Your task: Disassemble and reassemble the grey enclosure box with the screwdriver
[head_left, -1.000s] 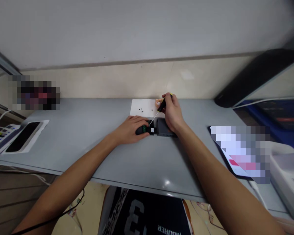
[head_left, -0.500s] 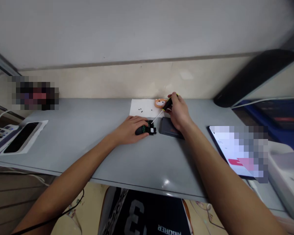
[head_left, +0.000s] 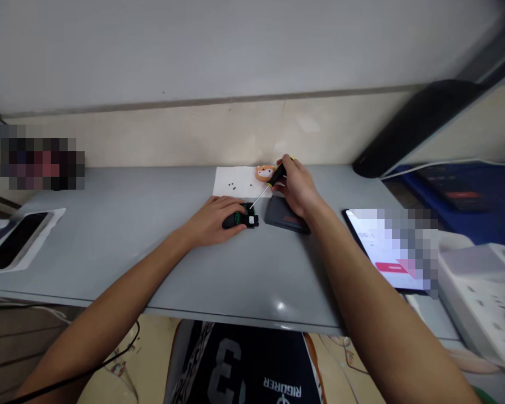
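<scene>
My left hand [head_left: 212,221] is closed around an opened computer mouse [head_left: 251,220], pinning it to the table; its green circuit board and black inner parts show past my fingers. In my right hand [head_left: 301,188] is a screwdriver [head_left: 276,175] with a black and yellow handle, slanting down to the left. Its thin shaft ends at the upper right part of the mouse, though the exact contact is too small to make out. Several tiny dark screws [head_left: 232,186] lie on a white sheet of paper [head_left: 222,175] just beyond. A dark grey box [head_left: 284,216] sits beneath my right wrist.
An orange animal-face object [head_left: 264,173] rests on the paper's right part. To the right are a lit tablet [head_left: 374,238] and a white power strip [head_left: 483,306]. A dark phone-like slab [head_left: 19,238] lies on white paper at the left. The wall [head_left: 172,134] closes off the back.
The whole view has shifted, so things appear slightly further left. Both hands keep their hold, and the screwdriver tip stays at the mouse.
</scene>
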Demonstrator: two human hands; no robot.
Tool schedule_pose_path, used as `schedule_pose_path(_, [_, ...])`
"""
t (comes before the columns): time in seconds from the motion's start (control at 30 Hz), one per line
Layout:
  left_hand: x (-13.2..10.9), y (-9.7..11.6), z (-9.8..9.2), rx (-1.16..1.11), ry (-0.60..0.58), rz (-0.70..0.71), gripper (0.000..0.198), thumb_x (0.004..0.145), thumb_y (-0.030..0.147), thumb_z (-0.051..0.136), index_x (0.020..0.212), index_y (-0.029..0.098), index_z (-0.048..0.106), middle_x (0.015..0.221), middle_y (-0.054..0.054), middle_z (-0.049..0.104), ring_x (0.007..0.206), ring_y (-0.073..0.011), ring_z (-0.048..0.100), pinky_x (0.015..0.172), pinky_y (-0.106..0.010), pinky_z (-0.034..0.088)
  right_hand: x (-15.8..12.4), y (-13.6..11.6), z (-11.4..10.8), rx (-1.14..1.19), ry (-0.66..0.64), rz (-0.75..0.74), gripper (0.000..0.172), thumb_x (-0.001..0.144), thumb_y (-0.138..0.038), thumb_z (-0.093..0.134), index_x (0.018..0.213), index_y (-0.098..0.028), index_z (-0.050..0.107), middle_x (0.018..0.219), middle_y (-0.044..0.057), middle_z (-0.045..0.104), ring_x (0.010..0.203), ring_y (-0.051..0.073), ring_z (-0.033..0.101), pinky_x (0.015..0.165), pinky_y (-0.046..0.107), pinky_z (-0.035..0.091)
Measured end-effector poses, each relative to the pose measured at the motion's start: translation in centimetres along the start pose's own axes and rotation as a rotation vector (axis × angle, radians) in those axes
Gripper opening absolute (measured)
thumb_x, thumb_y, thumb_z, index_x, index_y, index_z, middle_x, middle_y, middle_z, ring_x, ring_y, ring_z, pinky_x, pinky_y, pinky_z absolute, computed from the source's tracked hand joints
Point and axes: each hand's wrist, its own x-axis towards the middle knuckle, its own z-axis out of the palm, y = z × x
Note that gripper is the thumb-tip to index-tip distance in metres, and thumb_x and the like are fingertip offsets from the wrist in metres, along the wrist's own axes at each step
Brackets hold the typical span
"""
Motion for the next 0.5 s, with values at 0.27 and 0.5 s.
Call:
schedule_pose_path(0.27, [0.1, -0.1, 0.3, -0.007, 0.012, 0.013, 0.025, 0.099, 0.039, 0.063, 0.120, 0.027, 0.065, 0.144, -0.005, 0.063, 0.135, -0.0236, 0.058, 0.114, -0.045, 0.040, 1.0, 1.2, 0.0, -0.006, 0.272, -0.333, 0.043, 0.086, -0.068, 0.061, 0.092, -0.027, 0.050, 0.089, 0.001, 0.048, 0.077, 0.017, 0.060, 0.061, 0.033, 0.057])
schedule_pose_path(0.5, [0.5, 0.5, 0.8, -0.030, 0.000, 0.022, 0.026, 0.099, 0.040, 0.061, 0.122, 0.027, 0.065, 0.146, -0.007, 0.062, 0.137, -0.0243, 0.057, 0.115, -0.046, 0.039, 1.6, 1.9, -0.6, -0.057, 0.333, -0.411, 0.045, 0.088, -0.071, 0.056, 0.097, -0.027, 0.049, 0.092, 0.002, 0.049, 0.088, 0.020, 0.062, 0.069, 0.035, 0.058])
